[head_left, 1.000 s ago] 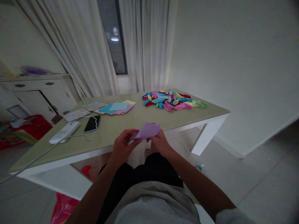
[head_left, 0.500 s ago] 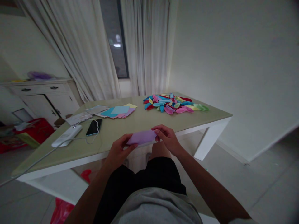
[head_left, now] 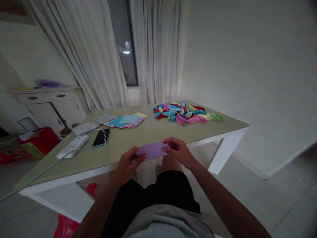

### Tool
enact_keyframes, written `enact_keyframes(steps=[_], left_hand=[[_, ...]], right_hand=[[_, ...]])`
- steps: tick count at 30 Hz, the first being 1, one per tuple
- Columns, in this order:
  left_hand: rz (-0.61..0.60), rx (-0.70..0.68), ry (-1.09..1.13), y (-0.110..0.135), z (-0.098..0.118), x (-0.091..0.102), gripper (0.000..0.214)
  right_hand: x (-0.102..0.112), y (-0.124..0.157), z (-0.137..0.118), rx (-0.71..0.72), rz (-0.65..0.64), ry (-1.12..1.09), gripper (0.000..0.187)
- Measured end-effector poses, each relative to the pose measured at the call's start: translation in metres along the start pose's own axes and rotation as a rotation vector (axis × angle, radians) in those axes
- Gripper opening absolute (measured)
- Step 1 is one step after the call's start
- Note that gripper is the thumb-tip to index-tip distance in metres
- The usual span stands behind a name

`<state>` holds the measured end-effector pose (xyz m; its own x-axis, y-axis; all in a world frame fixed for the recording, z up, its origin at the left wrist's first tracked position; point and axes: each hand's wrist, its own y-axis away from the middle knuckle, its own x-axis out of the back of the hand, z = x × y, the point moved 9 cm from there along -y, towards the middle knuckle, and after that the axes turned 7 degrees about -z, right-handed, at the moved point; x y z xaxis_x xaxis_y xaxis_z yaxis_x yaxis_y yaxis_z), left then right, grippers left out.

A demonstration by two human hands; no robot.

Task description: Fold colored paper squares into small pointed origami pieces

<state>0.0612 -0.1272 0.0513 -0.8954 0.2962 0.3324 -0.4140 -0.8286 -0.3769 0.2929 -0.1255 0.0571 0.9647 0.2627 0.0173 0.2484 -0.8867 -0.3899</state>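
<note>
A folded piece of purple paper is held level between my two hands, just off the table's near edge. My left hand pinches its left end, thumb on the near side. At the right end, my right hand grips it with thumb and fingers, covering that corner. Flat coloured paper sheets in blue, pink, yellow and purple lie stacked on the left part of the table. A heap of folded, leaf-shaped paper pieces in many colours lies toward the table's far right.
On the left of the olive-topped table are a phone, a white power strip with its cable, and clear plastic wrappers. A table leg stands at the right. A red plastic bag is low at the left.
The purple paper has tilted so its broad face shows more and the pale lower edge is hidden. My right thumb has moved onto its near face. The view has shifted slightly.
</note>
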Motion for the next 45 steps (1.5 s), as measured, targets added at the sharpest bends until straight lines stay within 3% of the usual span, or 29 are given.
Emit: enact_keyframes(steps=[11,20,23,31,34,38,45], left_hand=[[0.05,-0.01,-0.041,0.003,0.003,0.003,0.026],[0.081,0.001,-0.162,0.004,0.002,0.003,0.027],[0.112,0.022,-0.098,0.005,-0.006,0.005,0.036],[0.062,0.079,0.119,0.0,-0.023,-0.002,0.034],[0.089,0.062,0.136,-0.002,-0.027,0.001,0.037],[0.084,0.005,0.076,-0.006,-0.028,0.002,0.04],[0.088,0.074,0.072,-0.031,-0.055,0.006,0.048]], right_hand=[[-0.003,0.002,0.008,-0.05,-0.047,0.009,0.031],[0.004,0.0,0.008,-0.022,0.034,0.162,0.024],[0.004,-0.001,0.006,-0.041,0.052,0.137,0.028],[-0.002,0.0,0.009,-0.132,-0.002,0.053,0.035],[-0.006,0.0,0.007,-0.077,-0.042,0.019,0.034],[-0.007,-0.004,0.003,0.031,-0.041,0.156,0.023],[0.004,-0.038,0.047,-0.051,0.02,0.245,0.04]])
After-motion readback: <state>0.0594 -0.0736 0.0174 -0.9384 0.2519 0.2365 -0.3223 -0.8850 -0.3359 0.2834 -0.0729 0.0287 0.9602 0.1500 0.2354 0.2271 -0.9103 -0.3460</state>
